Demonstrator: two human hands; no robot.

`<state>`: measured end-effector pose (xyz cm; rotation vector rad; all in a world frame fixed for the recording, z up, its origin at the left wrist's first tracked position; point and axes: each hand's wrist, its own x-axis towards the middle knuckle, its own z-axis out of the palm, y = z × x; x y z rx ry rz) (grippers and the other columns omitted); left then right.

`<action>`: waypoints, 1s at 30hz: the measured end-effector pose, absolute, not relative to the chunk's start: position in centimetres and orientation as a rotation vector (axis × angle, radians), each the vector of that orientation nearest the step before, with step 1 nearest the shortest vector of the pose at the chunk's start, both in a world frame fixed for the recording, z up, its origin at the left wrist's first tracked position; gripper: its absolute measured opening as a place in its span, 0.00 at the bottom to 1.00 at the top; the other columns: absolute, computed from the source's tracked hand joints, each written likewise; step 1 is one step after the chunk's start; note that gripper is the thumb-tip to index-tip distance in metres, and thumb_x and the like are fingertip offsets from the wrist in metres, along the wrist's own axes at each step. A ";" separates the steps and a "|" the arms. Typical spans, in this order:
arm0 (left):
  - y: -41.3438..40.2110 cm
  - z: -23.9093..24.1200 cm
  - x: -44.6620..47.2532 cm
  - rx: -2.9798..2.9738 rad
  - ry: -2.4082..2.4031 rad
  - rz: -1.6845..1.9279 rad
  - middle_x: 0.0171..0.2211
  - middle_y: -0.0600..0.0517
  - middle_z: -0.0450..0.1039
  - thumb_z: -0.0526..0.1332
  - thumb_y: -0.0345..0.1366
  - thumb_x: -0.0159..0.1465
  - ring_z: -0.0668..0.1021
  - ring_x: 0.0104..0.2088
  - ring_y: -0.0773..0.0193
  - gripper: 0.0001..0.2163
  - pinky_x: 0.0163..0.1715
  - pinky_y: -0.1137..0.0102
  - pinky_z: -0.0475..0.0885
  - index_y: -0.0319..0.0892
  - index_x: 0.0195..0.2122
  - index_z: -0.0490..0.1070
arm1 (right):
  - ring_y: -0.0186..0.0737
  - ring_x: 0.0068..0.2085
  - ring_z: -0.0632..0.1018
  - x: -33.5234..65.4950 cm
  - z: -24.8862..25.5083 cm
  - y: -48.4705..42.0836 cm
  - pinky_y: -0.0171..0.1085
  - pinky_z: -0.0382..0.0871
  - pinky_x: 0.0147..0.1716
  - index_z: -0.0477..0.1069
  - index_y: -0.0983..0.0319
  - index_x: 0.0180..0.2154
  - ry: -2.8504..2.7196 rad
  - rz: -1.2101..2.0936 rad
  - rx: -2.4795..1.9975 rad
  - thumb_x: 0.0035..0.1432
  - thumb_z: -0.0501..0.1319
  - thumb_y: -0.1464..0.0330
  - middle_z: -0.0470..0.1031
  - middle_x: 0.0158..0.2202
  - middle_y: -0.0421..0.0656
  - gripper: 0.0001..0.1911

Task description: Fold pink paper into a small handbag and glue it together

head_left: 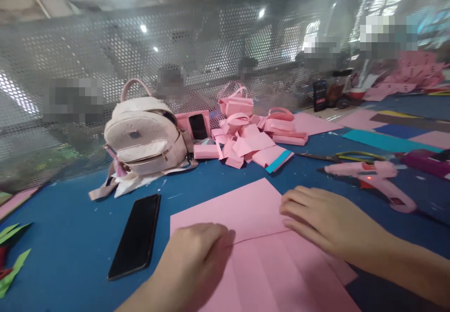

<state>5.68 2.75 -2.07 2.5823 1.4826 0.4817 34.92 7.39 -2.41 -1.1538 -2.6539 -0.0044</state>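
Head view: the pink, creased paper piece (232, 205) lies directly under your fingers, flat on the blue table (77, 230), and runs out at the picture's lower edge, so its full long axis cannot be confirmed. Governing relation: a dark line, edge or crease, crosses the paper from your left fingertips to your right thumb, rising slightly to the right. Both hands sit about equally near it, one at each end; the faint folds run from it toward your body.

Your left hand (202, 246) is curled, knuckles up; its fingertips are hidden, and I cannot tell whether they pinch the paper. Your right hand (316, 213) rests unclenched, fingers lightly bent and laid over the paper's right margin.

Left of your left fingers, apart from them, lies a black, rectangular smartphone (135, 237). Beyond your right fingers and to their right lies a pink plastic glue gun (379, 173), its indicator lit. Farther past the fingertips is a heap of pink paper pieces (255, 140).
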 end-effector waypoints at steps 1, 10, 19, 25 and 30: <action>3.3 -1.8 5.9 2.504 1.469 0.438 0.23 0.57 0.70 0.52 0.32 0.69 0.72 0.24 0.68 0.12 0.24 0.74 0.62 0.44 0.28 0.69 | 0.47 0.37 0.76 34.1 -2.0 7.5 0.42 0.64 0.35 0.72 0.58 0.35 -2.655 0.070 -1.195 0.64 0.57 0.62 0.76 0.37 0.43 0.09; 5.0 -2.7 8.1 2.073 1.220 0.509 0.26 0.58 0.69 0.66 0.35 0.58 0.69 0.28 0.68 0.05 0.27 0.73 0.59 0.42 0.30 0.70 | 0.38 0.33 0.73 31.1 0.1 8.6 0.33 0.54 0.27 0.70 0.60 0.30 -2.847 0.707 -1.133 0.53 0.63 0.65 0.72 0.32 0.37 0.05; 5.1 -1.1 8.8 1.823 1.104 0.522 0.20 0.60 0.44 0.54 0.56 0.64 0.50 0.22 0.71 0.25 0.22 0.71 0.47 0.45 0.20 0.47 | 0.39 0.32 0.76 29.5 2.7 10.4 0.32 0.62 0.29 0.81 0.63 0.31 -2.516 1.043 -0.938 0.52 0.64 0.63 0.79 0.28 0.40 0.11; 2.3 -0.5 6.6 1.734 1.175 0.542 0.19 0.62 0.45 0.54 0.56 0.65 0.50 0.21 0.72 0.25 0.21 0.71 0.47 0.45 0.21 0.49 | 0.39 0.32 0.77 31.0 4.5 12.3 0.32 0.66 0.31 0.83 0.63 0.32 -2.499 1.097 -0.885 0.49 0.65 0.63 0.80 0.28 0.42 0.12; -0.4 -0.6 4.6 1.701 1.217 0.575 0.19 0.60 0.51 0.54 0.50 0.67 0.56 0.22 0.71 0.22 0.24 0.71 0.52 0.42 0.20 0.56 | 0.39 0.32 0.77 32.1 5.4 12.3 0.32 0.66 0.31 0.83 0.63 0.33 -2.498 1.128 -0.861 0.50 0.65 0.62 0.80 0.28 0.42 0.13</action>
